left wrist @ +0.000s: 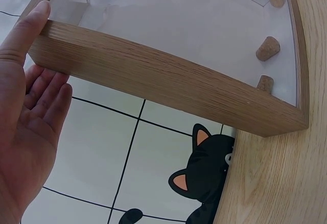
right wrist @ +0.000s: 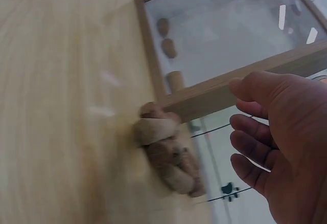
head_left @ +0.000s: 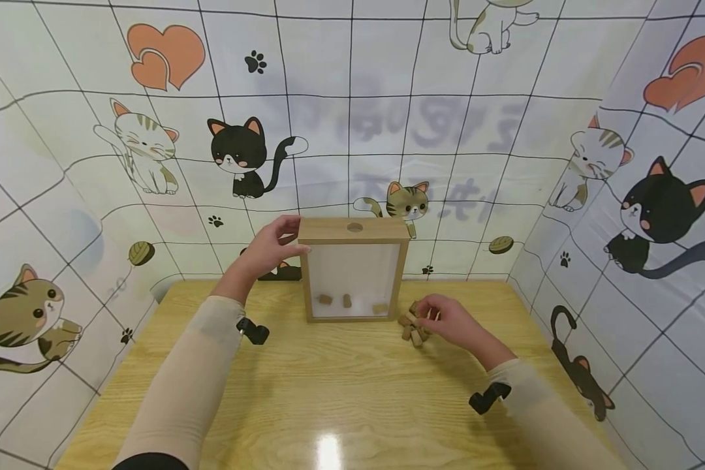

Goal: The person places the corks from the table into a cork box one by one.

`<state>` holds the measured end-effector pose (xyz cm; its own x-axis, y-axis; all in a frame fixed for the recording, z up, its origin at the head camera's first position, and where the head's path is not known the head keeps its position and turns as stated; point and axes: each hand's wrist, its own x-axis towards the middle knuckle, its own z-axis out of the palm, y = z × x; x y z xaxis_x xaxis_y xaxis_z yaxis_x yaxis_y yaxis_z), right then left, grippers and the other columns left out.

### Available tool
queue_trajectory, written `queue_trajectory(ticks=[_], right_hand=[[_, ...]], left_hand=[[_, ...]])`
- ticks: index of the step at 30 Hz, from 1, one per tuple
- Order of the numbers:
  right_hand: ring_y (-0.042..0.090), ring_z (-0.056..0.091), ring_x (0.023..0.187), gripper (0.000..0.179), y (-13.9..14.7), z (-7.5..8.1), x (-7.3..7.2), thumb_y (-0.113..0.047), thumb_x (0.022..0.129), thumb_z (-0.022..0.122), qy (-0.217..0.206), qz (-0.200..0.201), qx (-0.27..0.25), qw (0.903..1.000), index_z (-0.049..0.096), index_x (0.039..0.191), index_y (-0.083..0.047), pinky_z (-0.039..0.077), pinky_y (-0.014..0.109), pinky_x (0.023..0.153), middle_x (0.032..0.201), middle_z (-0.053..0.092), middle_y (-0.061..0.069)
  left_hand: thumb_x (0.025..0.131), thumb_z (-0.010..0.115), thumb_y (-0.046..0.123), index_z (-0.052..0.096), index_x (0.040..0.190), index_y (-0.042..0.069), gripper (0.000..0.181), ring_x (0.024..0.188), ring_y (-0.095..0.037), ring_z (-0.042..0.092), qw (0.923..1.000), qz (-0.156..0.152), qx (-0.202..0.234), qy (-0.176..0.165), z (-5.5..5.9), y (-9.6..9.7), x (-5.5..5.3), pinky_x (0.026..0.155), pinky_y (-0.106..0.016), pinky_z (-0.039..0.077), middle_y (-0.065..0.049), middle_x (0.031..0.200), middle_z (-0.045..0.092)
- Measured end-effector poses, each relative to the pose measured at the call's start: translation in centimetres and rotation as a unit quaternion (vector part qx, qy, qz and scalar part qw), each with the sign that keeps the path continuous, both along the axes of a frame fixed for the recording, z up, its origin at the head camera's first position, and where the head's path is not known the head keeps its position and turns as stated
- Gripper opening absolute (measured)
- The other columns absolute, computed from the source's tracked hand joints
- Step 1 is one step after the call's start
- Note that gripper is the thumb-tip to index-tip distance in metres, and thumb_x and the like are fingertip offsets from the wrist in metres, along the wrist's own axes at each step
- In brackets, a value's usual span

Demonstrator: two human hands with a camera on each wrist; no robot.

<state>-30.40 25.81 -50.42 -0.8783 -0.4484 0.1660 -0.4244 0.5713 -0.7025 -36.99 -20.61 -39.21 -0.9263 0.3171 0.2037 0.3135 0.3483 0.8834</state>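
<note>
A shallow wooden frame box (head_left: pixel 354 230) with a clear front and a round hole in its top stands upright on the table. Three corks (head_left: pixel 346 301) lie inside along its bottom. My left hand (head_left: pixel 273 247) grips the box's upper left side, thumb at the front edge and fingers behind; the left wrist view shows that thumb (left wrist: pixel 33 27) on the frame. Beside the box's lower right corner lies a small pile of corks (right wrist: pixel 171 155). Close by them is my right hand (head_left: pixel 449 320), fingers loosely bent, with nothing seen between thumb and fingers in the right wrist view.
The light wood table (head_left: pixel 329 385) extends in front of the box. Behind it and at both sides hangs a white sheet (head_left: pixel 329 130) with black grid lines and cartoon cats, close to the box's back. A black strap mount (head_left: pixel 252 331) is on each sleeve.
</note>
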Motion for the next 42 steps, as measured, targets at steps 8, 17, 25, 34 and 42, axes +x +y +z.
queue_trajectory(ticks=[8, 17, 25, 34, 42], right_hand=[[0.011, 0.059, 0.083, 0.019, -0.5, -3.6, -0.1, -0.005, 0.099, 0.083, 0.011, 0.021, 0.040, 0.9989, 0.073, 0.115, 0.001, 0.055, 0.030, 0.071, 0.094, 0.067, 0.005], [0.017, 0.057, 0.085, 0.017, -0.5, -4.8, 0.3, -0.003, 0.098, 0.081, -0.006, 0.021, 0.043, 0.9988, 0.072, 0.113, -0.003, 0.052, 0.028, 0.072, 0.094, 0.063, 0.003], [0.016, 0.057, 0.087, 0.021, -0.6, -5.0, 0.7, -0.002, 0.096, 0.083, 0.031, 0.016, 0.076, 0.9965, 0.070, 0.112, -0.006, 0.052, 0.030, 0.072, 0.096, 0.060, 0.000], [0.012, 0.055, 0.085, 0.023, -0.7, -4.9, 0.8, -0.003, 0.092, 0.086, 0.073, 0.015, 0.098, 0.9924, 0.070, 0.108, -0.008, 0.051, 0.030, 0.072, 0.094, 0.059, -0.002], [0.015, 0.056, 0.083, 0.033, -1.1, -3.6, 0.9, -0.006, 0.093, 0.090, 0.062, 0.022, 0.079, 0.9947, 0.068, 0.118, -0.010, 0.049, 0.030, 0.070, 0.091, 0.060, -0.004]], left_hand=[[0.100, 0.087, 0.027, 0.041, 0.168, 0.011, 0.083, 0.158, -0.037, 0.043, 1.0000, 0.005, -0.002, -0.004, -0.2, -0.1, -0.2, 0.127, -0.051, 0.044, -0.016, 0.164, 0.048], [0.100, 0.087, 0.030, 0.041, 0.168, 0.011, 0.084, 0.158, -0.038, 0.042, 1.0000, -0.001, -0.001, -0.001, -0.3, -0.2, -0.5, 0.129, -0.052, 0.041, -0.016, 0.162, 0.050], [0.101, 0.086, 0.029, 0.041, 0.168, 0.011, 0.083, 0.158, -0.038, 0.041, 1.0000, -0.002, 0.000, -0.002, -0.4, -0.2, -0.4, 0.128, -0.052, 0.042, -0.015, 0.162, 0.050], [0.101, 0.086, 0.029, 0.040, 0.168, 0.012, 0.083, 0.159, -0.037, 0.040, 1.0000, 0.003, -0.002, -0.008, -0.3, -0.1, -0.3, 0.128, -0.053, 0.042, -0.015, 0.163, 0.049], [0.101, 0.086, 0.027, 0.038, 0.170, 0.011, 0.085, 0.159, -0.038, 0.041, 1.0000, 0.003, 0.000, -0.008, -0.1, 0.0, -0.2, 0.128, -0.053, 0.042, -0.016, 0.163, 0.049]])
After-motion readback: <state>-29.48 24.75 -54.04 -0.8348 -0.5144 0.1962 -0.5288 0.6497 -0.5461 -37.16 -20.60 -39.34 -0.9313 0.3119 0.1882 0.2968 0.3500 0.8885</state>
